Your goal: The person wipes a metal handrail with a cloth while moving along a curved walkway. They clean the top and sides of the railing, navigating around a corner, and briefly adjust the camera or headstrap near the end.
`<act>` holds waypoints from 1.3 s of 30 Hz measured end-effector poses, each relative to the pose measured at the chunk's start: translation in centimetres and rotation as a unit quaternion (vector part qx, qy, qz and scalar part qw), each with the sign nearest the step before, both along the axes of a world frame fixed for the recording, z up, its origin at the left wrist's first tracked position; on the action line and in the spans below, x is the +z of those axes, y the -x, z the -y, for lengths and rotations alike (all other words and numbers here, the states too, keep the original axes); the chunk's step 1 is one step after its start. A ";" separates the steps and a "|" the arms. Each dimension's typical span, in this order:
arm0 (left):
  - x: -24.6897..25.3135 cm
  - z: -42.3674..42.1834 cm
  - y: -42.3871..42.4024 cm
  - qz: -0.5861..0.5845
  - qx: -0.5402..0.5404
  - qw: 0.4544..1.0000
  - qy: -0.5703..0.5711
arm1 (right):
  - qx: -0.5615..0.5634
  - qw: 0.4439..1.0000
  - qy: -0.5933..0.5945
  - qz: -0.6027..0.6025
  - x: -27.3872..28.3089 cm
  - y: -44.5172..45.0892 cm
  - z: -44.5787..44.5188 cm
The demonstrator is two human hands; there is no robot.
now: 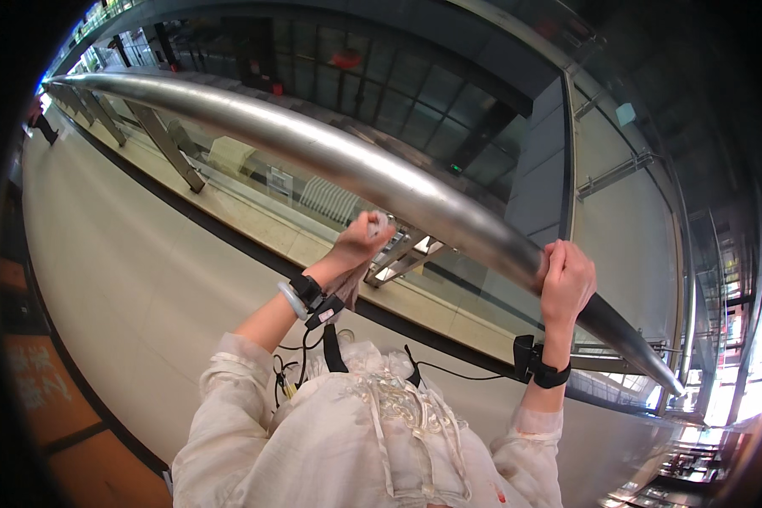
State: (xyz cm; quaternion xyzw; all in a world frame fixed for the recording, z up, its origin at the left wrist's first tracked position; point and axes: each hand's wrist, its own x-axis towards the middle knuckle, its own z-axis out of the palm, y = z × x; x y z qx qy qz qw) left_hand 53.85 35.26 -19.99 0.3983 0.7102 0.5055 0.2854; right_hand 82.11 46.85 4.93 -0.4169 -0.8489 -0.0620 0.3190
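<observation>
A thick brushed-metal handrail runs slantwise across the view, from the far upper left to the lower right. My right hand is closed over the rail on its right-hand stretch, with most of the fingertips hidden. Just below the rail's middle, my left hand is curled around a crumpled pale cloth. Part of the cloth shows at the fist, and the rest hangs under the wrist. Whether the left hand touches the rail I cannot tell.
Metal posts and glass panels support the rail above a stone ledge with a dark edge strip. A pale floor stretches along it. A person is far off at upper left. Orange panels line the lower left. Black cables hang near my waist.
</observation>
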 end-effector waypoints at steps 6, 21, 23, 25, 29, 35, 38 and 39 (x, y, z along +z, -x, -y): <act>-3.0 -7.9 -5.2 -0.287 0.066 0.934 -0.202 | -0.001 1.000 -0.004 0.014 0.0 0.5 0.0; -1.5 -7.3 -5.2 0.000 0.103 0.983 -0.155 | 0.008 1.000 0.010 0.007 -0.6 0.8 0.3; -3.6 -6.4 -5.9 0.062 0.128 0.984 -0.105 | 0.002 1.000 0.018 0.007 -0.5 0.9 0.6; -4.5 -6.0 -5.9 0.071 0.123 0.988 -0.057 | 0.008 1.000 0.006 0.013 -0.5 0.6 0.4; -5.3 -5.8 -4.9 0.033 0.078 0.996 0.023 | 0.014 1.000 0.006 0.018 -0.5 0.3 0.1; -0.3 -4.7 -4.3 0.137 0.038 0.985 -0.094 | 0.008 1.000 0.004 0.010 -0.6 0.6 0.4; -1.5 -3.9 -4.6 0.036 0.019 0.996 -0.076 | 0.005 1.000 -0.002 0.002 -0.8 0.5 0.2; -1.9 -3.3 -4.7 -0.003 0.013 0.999 -0.040 | 0.005 1.000 0.001 0.005 -0.8 0.5 0.4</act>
